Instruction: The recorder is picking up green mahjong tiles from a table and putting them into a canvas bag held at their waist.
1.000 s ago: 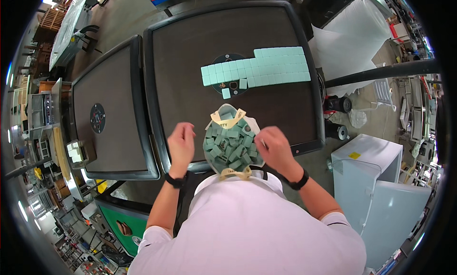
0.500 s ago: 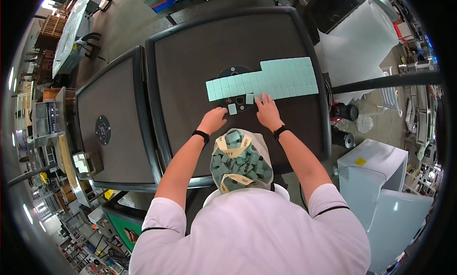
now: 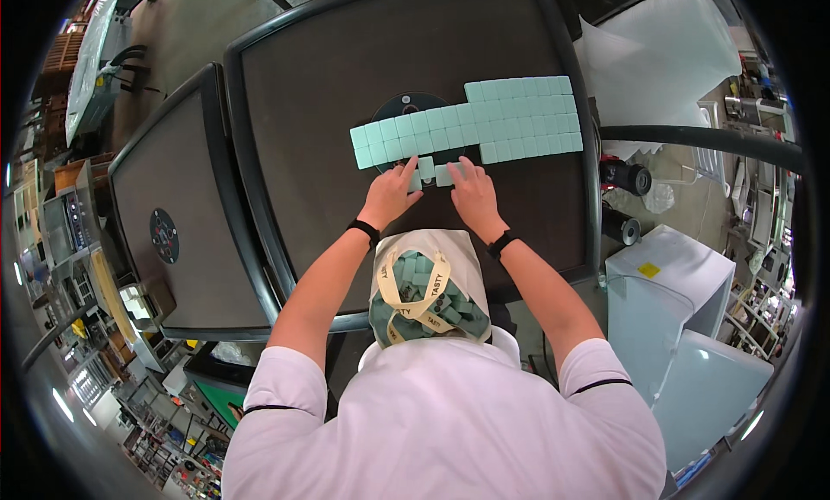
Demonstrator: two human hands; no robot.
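Pale green mahjong tiles [image 3: 519, 111] lie face down in a tight block of rows on a dark square mahjong table [image 3: 337, 59]. On the near side of the block, my left hand [image 3: 387, 197] pinches a loose tile [image 3: 415, 182] between thumb and forefinger. Another loose tile [image 3: 426, 167] lies just right of it. My right hand [image 3: 475, 197] has its fingers on a further tile [image 3: 443, 175], partly covered by the fingertips. Below my hands, a cream cloth bag [image 3: 428, 284] with printed handles sits against me, filled with more green tiles.
A second dark table [image 3: 186, 214] stands at the left, touching the first. White foam sheeting [image 3: 661, 54] lies beyond the right edge, with a black bar [image 3: 700, 141] crossing there. White cabinet-like panels [image 3: 666, 275] stand on the floor at right.
The view has shifted. My left hand has moved to a loose tile, and my right hand has drawn back from the block's near row, which is now shorter at its left end. Loose tiles are closer together.
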